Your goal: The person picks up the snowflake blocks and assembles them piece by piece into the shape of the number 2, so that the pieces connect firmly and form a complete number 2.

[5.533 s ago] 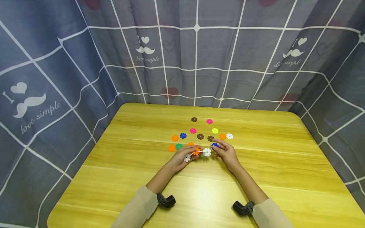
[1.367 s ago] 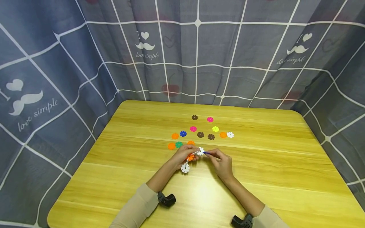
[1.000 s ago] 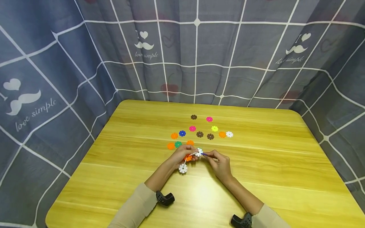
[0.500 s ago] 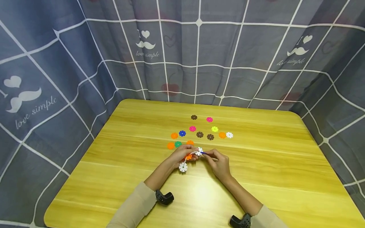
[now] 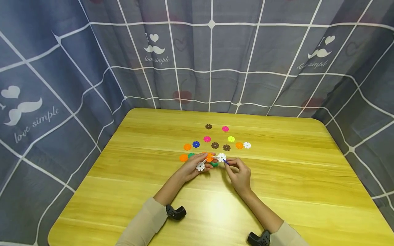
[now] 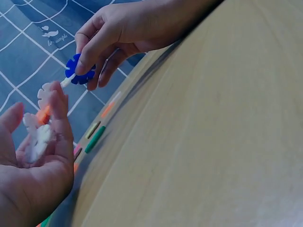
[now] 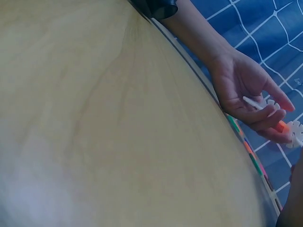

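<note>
My left hand holds a short chain of slotted interlocking plastic discs between thumb and fingers. A white disc hangs at its near end, an orange disc sits in the middle, and another white disc is at the right. Thumb and fingers of my right hand pinch a blue disc, seen edge-on in the head view, at the rim of that right white disc. Whether the slots are fully pushed together I cannot tell. Fingers of the left hand cover part of the chain.
Loose discs lie flat behind the hands: brown, pink, yellow, blue, white and several orange. A green disc lies close to the left fingers. Behind the wooden table hangs a grey checked curtain.
The right hand brought the blue disc from apart to the white disc's edge. Over the last half second, the left hand turned and raised the chain away from me, uncovering the green disc.
</note>
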The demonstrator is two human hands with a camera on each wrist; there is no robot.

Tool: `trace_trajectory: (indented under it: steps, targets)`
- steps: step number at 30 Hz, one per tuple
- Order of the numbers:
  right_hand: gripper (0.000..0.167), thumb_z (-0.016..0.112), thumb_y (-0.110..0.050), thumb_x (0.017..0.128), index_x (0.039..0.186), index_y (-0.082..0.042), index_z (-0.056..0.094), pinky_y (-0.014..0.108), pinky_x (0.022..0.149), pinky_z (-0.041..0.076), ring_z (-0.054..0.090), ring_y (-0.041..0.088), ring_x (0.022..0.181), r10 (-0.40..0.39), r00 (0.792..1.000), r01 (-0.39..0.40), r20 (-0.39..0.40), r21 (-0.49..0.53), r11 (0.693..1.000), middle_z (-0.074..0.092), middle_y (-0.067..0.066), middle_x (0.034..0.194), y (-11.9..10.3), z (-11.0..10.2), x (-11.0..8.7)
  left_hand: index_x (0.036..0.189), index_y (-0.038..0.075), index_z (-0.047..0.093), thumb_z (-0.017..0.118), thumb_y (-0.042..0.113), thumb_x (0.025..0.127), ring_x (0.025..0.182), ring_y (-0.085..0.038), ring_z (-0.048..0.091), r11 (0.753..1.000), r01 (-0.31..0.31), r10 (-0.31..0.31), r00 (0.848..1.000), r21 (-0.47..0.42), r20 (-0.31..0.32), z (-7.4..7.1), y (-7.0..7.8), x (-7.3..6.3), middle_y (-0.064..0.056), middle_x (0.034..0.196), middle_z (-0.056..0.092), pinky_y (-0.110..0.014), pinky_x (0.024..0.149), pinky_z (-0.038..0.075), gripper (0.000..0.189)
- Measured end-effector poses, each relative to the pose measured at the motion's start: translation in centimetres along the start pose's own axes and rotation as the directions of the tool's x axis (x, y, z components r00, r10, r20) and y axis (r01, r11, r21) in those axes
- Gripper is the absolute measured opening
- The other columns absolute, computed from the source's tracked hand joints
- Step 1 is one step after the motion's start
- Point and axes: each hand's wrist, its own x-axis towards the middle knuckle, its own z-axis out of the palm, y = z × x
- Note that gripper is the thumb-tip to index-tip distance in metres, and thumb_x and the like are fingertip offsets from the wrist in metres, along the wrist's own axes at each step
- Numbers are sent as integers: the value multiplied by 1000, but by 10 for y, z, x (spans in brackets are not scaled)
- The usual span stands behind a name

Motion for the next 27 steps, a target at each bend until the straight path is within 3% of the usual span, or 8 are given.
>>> trace_trajectory:
  steps: [3, 5, 9, 12, 16, 20, 23, 27]
  targets:
    - [18, 64, 22, 70, 83, 13, 54, 31, 70, 54, 62, 35, 77, 27, 998, -31, 59, 63, 998, 61, 27, 88, 2, -2, -2, 125, -6, 48, 51, 22, 96, 69, -13, 65, 999, -5, 4, 1000, -43, -26, 1, -1, -1, -16, 100, 66, -20, 65, 52, 40]
    - [24, 61, 20, 74, 95, 17, 49, 28, 73, 53, 61, 30, 82, 98, 986, -121, 135, 172, 978, 57, 29, 97, 6, -3, -4, 119, -7, 52, 51, 19, 96, 65, -12, 64, 999, -14, 12, 999, -31, -41, 1, -1, -1, -13, 88, 67, -18, 60, 51, 35]
    - [28, 49, 11, 88, 115, 17, 41, 26, 74, 51, 59, 21, 87, 252, 918, -359, 307, 370, 857, 53, 33, 104, 19, -3, -8, 115, -12, 54, 50, 18, 96, 61, -12, 61, 997, -18, 19, 1000, 78, -15, 3, -2, -2, -9, 74, 65, -17, 56, 48, 35]
    - [23, 52, 5, 90, 111, 16, 48, 34, 69, 54, 63, 28, 79, 293, 876, -447, 382, 419, 790, 57, 31, 96, 24, -1, -8, 120, -13, 52, 49, 24, 97, 62, -12, 60, 990, -9, 8, 1000, 143, 12, 4, -3, -2, -9, 76, 65, -17, 57, 48, 44]
    - [23, 62, 1, 86, 100, 17, 52, 39, 64, 55, 65, 33, 71, 369, 850, -517, 376, 458, 723, 63, 24, 87, 28, -1, -8, 128, -12, 44, 47, 37, 96, 67, -13, 62, 993, -13, 13, 1000, 117, 2, 4, -3, -2, -10, 85, 64, -19, 60, 50, 58]
    - [27, 61, -3, 87, 99, 18, 49, 37, 67, 55, 65, 25, 70, 468, 814, -580, 343, 508, 636, 65, 13, 83, 31, -2, -8, 129, -11, 43, 51, 38, 94, 74, -15, 64, 995, -48, 48, 999, 91, -6, -2, -3, -2, -12, 95, 64, -21, 65, 52, 61]
    - [26, 60, -4, 88, 99, 17, 48, 37, 68, 54, 65, 24, 70, 493, 803, -593, 333, 518, 616, 66, 11, 82, 33, -2, -8, 127, -11, 46, 54, 31, 94, 76, -15, 64, 992, -69, 70, 998, 109, 0, -4, -4, -2, -12, 99, 64, -21, 68, 52, 55]
    - [26, 57, -5, 91, 100, 17, 49, 39, 70, 54, 65, 25, 74, 457, 808, -589, 372, 541, 601, 66, 13, 85, 34, -4, -6, 123, -12, 50, 58, 16, 92, 79, -14, 64, 988, -87, 88, 996, 127, -4, -4, -4, -2, -10, 96, 65, -22, 72, 52, 43]
